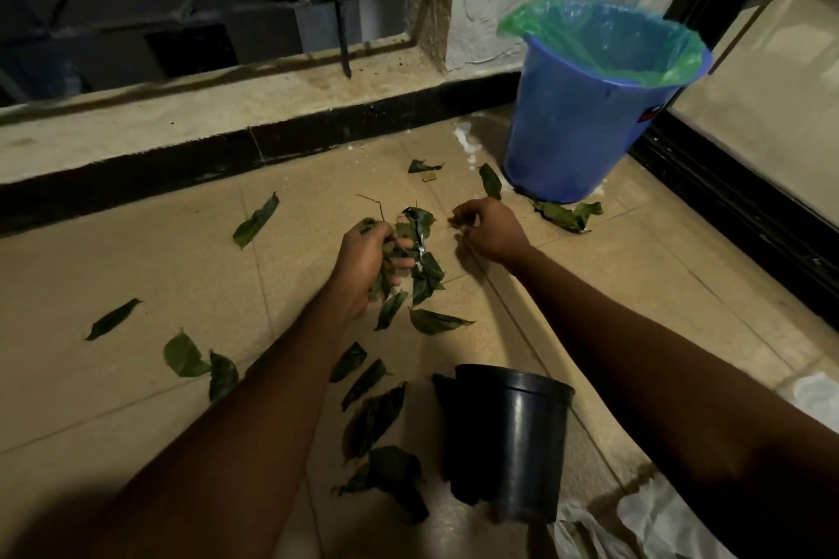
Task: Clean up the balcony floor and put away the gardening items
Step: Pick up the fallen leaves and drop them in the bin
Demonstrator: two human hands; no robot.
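Green leaves lie scattered over the tan tiled balcony floor (136, 399). My left hand (363, 261) grips a bunch of leaves (420, 261) in the middle of the view, with a thin twig sticking up from it. Just to its right my right hand (488, 229) has its fingers curled, pinching a small leaf piece at the fingertips. More loose leaves (438, 320) lie below the hands and to the left. A blue bucket (572, 132) lined with a green plastic bag (608, 39) stands at the far right corner. A black plant pot (517, 436) stands near me.
A low concrete ledge with a black skirting (218, 150) and metal railing (190, 9) runs along the far side. A dark-framed sliding door (744, 213) bounds the right. White plastic sheeting (644, 517) lies at the bottom right. Leaves (567, 213) sit at the bucket's base.
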